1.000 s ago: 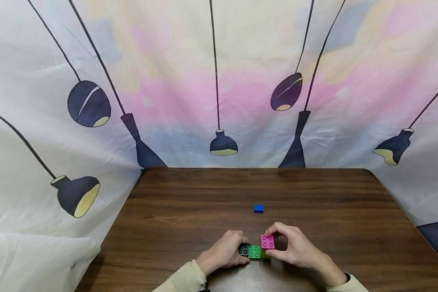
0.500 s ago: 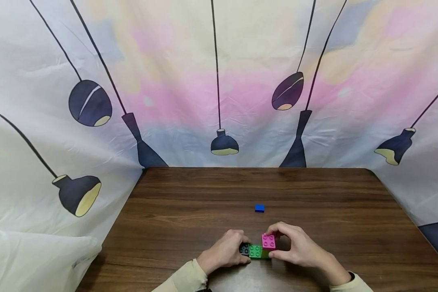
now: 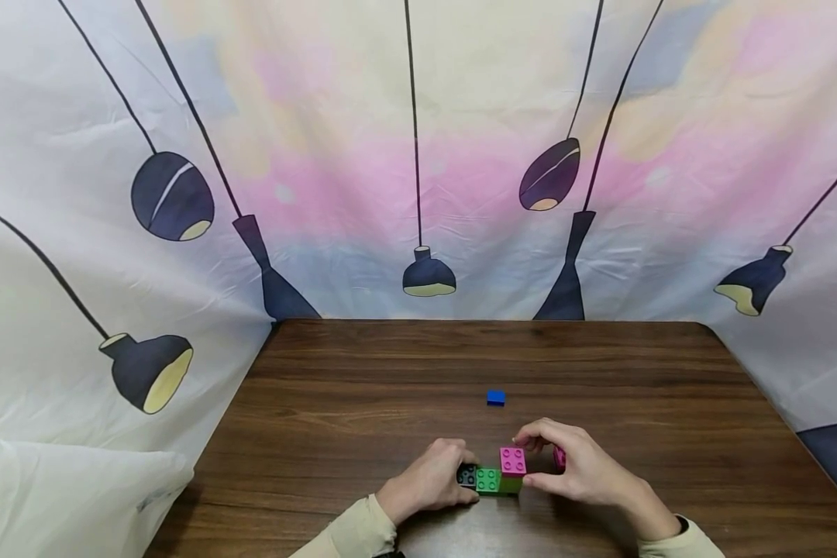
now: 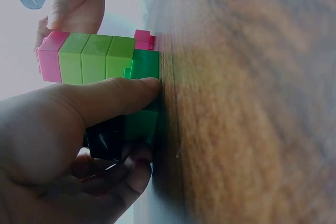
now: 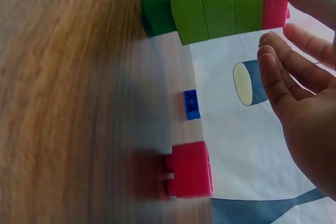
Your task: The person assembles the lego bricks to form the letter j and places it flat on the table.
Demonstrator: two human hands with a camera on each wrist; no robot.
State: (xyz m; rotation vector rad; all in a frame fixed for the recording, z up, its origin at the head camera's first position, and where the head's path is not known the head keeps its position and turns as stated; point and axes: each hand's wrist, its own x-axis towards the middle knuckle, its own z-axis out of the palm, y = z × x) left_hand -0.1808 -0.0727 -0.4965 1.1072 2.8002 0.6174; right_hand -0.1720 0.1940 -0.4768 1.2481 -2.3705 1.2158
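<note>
My left hand (image 3: 432,477) grips a green base brick (image 3: 487,481) and a black brick (image 3: 466,475) on it, thumb along the green side in the left wrist view. At the base's right end rises a stack of three lime bricks (image 5: 216,6). A pink brick (image 3: 512,461) tops the stack, studs up. My right hand (image 3: 575,465) is right beside the pink brick, fingers and thumb spread and holding nothing. In the right wrist view its thumb and fingertips are close by that brick's edge.
A second pink brick (image 5: 190,170) lies studs down on the wooden table (image 3: 363,364), partly hidden behind my right hand in the head view. Farther back is a small blue brick (image 3: 496,398). A printed cloth (image 3: 321,155) hangs behind the table.
My right hand has let go of the pink brick and drawn back slightly right. The brick stays on the lime stack. The second pink brick has come into view; my left hand keeps its hold.
</note>
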